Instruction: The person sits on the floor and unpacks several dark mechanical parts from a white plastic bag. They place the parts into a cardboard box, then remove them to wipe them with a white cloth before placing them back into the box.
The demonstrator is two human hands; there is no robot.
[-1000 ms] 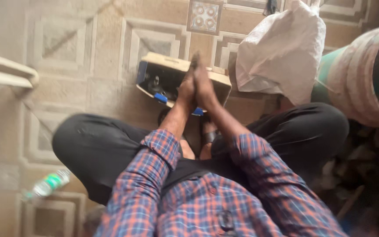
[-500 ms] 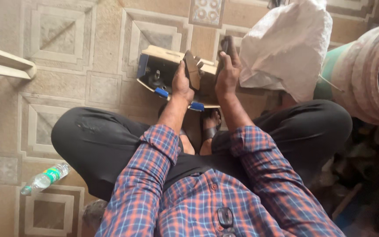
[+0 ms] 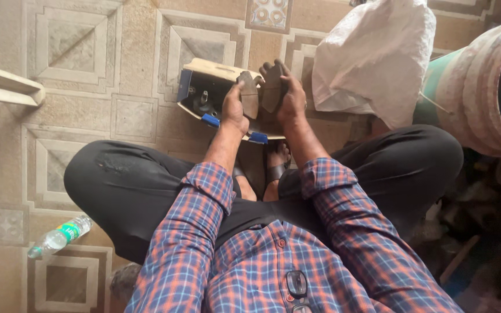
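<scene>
Seated cross-legged on a patterned tile floor [image 3: 117, 52], I hold two flat, dark, curved pads side by side above an open cardboard box [image 3: 195, 90]. My left hand [image 3: 234, 109] is closed on the left pad [image 3: 249, 95], thumb and fingers pinching its lower edge; my right hand [image 3: 292, 101] is wrapped round the right pad [image 3: 272, 87], fingers folded over its top and outer edge. Both grips are closed on their pieces, neither hand free.

Each pad stands nearly upright, long axis running away from me toward the far rim of the box, and the two stand close together, with only a thin gap that I can make out between their inner edges. They sit directly above the near right part of the box, whose open mouth lies below and to the left of the hands; the left hand is the nearer to the dark interior, where small parts show but are too dim to name.

A white sack [image 3: 372, 58] slumps just right of the right hand, a striped drum [image 3: 482, 87] beyond it. A plastic bottle [image 3: 59, 236] lies on the floor by my left knee, well apart.
</scene>
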